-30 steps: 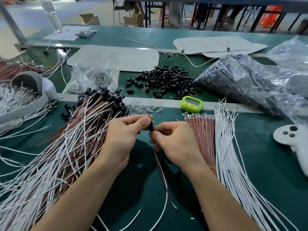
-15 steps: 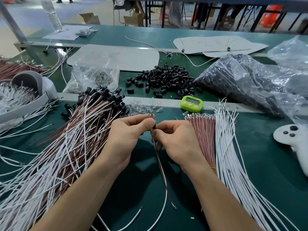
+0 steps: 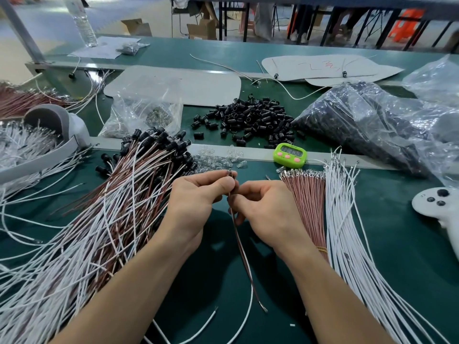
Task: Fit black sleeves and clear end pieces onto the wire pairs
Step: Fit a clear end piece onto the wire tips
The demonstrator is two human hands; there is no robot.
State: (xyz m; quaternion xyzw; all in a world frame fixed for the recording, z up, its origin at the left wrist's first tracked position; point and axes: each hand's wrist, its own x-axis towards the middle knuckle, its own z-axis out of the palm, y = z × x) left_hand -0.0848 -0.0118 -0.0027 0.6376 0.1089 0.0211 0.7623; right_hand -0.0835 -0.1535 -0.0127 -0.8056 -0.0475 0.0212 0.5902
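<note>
My left hand [image 3: 198, 197] and my right hand [image 3: 265, 209] meet over the green mat, both pinching one wire pair [image 3: 242, 254], a brown and a white wire hanging down toward me. The pair's metal tips stick up just above my left thumb and forefinger. Any black sleeve on it is hidden by my fingers. Loose black sleeves [image 3: 250, 120] lie in a heap behind. Clear end pieces [image 3: 218, 161] are scattered just beyond my hands. Finished pairs with black sleeves [image 3: 119, 202] are piled to the left.
A brown wire bundle [image 3: 308, 202] and a white wire bundle [image 3: 347, 232] lie to the right. A green timer [image 3: 290, 155] sits behind them. Plastic bags [image 3: 377, 130] of parts fill the back right; a white controller [image 3: 437, 207] lies at the right edge.
The black sleeve seen between my fingers a second ago is now out of sight, and the wire tips now poke out above my left fingers. Both hands stayed in place.
</note>
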